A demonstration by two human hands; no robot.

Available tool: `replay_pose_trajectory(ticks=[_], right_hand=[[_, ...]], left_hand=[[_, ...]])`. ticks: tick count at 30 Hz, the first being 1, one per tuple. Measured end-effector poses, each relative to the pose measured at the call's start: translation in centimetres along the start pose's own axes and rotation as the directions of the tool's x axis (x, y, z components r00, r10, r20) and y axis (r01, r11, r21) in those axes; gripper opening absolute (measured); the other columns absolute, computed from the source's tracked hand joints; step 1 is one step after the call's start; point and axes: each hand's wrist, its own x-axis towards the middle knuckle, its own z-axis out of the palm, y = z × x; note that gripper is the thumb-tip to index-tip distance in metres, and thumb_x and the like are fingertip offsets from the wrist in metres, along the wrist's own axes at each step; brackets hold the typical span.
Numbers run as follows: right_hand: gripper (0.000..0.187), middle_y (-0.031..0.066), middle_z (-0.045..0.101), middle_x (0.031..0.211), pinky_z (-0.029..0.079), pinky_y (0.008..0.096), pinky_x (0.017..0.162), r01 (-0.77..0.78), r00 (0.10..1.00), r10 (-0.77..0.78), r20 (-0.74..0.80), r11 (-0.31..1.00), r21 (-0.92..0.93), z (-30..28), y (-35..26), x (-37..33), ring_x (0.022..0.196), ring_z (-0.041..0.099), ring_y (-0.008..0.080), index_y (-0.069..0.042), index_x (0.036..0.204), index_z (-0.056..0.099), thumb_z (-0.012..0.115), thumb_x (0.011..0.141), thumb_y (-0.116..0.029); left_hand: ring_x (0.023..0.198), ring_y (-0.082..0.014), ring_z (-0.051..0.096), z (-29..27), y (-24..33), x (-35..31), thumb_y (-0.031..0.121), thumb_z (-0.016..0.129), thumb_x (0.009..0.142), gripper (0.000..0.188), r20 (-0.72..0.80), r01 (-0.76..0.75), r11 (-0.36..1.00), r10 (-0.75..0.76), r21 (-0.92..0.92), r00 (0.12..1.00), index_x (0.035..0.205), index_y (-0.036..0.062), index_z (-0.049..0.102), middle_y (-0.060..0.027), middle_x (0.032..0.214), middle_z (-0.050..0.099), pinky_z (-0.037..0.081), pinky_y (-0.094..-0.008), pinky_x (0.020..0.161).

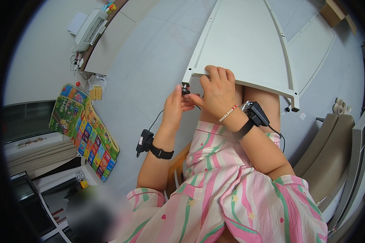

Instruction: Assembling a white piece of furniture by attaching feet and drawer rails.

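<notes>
Upper centre | my left hand (174,106) meets round black foot (185,90), pinch unclear | right hand (220,90) lies unclenched over flat white panel (247,46): brace it, keep foot straight

The single view looks from the left side of the person's head — a wide fisheye, facing steeply down past the striped clothes (207,162) to the white framed panel (243,48) close ahead — with the floor (150,81) spreading beyond.
</notes>
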Motion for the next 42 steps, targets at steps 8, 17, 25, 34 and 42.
replay_pose_trajectory(ticks=[8, 17, 25, 34, 42], right_hand=[[0.047, 0.0121, 0.058, 0.109, 0.036, 0.0449, 0.099, 0.014, 1.0, -0.014, -0.021, 1.0, -0.015, 0.4, 0.2, -0.1, 0.103, 0.052, 0.0275, -0.004, 0.081, 0.069, 0.077, 0.068, -0.049], [0.048, 0.0123, 0.059, 0.109, 0.036, 0.0447, 0.099, 0.005, 1.0, -0.005, 0.001, 1.0, 0.017, -0.1, 0.0, 0.0, 0.104, 0.052, 0.0279, -0.004, 0.081, 0.069, 0.08, 0.065, -0.048], [0.051, 0.0129, 0.059, 0.113, 0.035, 0.0444, 0.098, -0.013, 1.0, 0.014, -0.005, 1.0, 0.011, 0.1, 0.1, -0.1, 0.107, 0.052, 0.0283, -0.004, 0.082, 0.07, 0.08, 0.067, -0.052], [0.053, 0.0124, 0.06, 0.11, 0.036, 0.0434, 0.097, 0.002, 0.999, -0.002, -0.054, 1.0, 0.003, 0.5, 0.2, -0.1, 0.104, 0.052, 0.0288, -0.003, 0.082, 0.07, 0.076, 0.072, -0.055], [0.051, 0.0122, 0.059, 0.11, 0.036, 0.0439, 0.097, 0.006, 0.999, -0.006, -0.048, 1.0, -0.009, 0.5, 0.2, -0.1, 0.105, 0.052, 0.0287, -0.003, 0.082, 0.07, 0.078, 0.069, -0.052]], left_hand=[[0.072, -0.0125, 0.068, 0.5, 0.1, -0.2, 0.027, 0.075, 0.091, 0.037, -0.157, -0.184, 0.948, 0.23, 0.26, 0.961, 0.099, -0.0048, 0.057, -0.011, 0.084, 0.073, 0.053, -0.0231, 0.066], [0.077, -0.0191, 0.072, 0.1, -0.2, 0.0, 0.036, 0.058, 0.102, 0.039, -0.088, -0.081, 0.995, 0.087, 0.063, 0.992, 0.094, -0.002, 0.058, -0.0154, 0.088, 0.072, 0.06, -0.0315, 0.073], [0.088, -0.0225, 0.072, 0.2, 0.0, -0.3, 0.046, 0.04, 0.106, 0.053, -0.02, -0.009, 1.0, 0.009, 0.005, 1.0, 0.108, -0.0024, 0.061, -0.0171, 0.097, 0.072, 0.06, -0.0342, 0.08], [0.086, -0.0214, 0.072, -0.3, 0.3, -0.4, 0.054, 0.038, 0.104, 0.058, 0.027, 0.102, 0.995, -0.102, -0.004, 0.994, 0.103, 0.0017, 0.064, -0.0148, 0.096, 0.072, 0.058, -0.0329, 0.076], [0.082, -0.0224, 0.072, 0.1, 1.1, -0.3, 0.044, 0.058, 0.1, 0.044, -0.05, 0.021, 0.999, -0.019, 0.041, 0.999, 0.095, 0.0003, 0.06, -0.0154, 0.093, 0.071, 0.059, -0.0329, 0.075]])
